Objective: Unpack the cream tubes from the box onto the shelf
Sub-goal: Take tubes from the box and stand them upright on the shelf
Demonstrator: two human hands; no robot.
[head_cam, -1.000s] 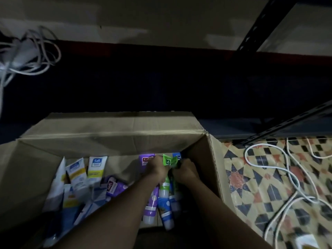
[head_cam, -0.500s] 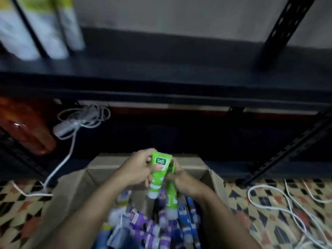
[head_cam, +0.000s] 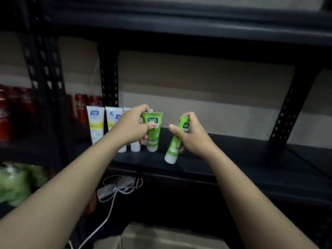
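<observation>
While the left hand (head_cam: pixel 132 128) pinches one green tube (head_cam: pixel 153 131) upright beside the white tubes (head_cam: pixel 95 125) on the shelf (head_cam: pixel 224 159), the right hand (head_cam: pixel 193 139) grips another green tube (head_cam: pixel 177 141), tilted, which I reckon needs standing alongside next.

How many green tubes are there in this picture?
2. The upright green tube is gripped by the left hand at the shelf, next to the white tubes; the tilted green tube is in the right hand. More may hide behind the hands.
</observation>
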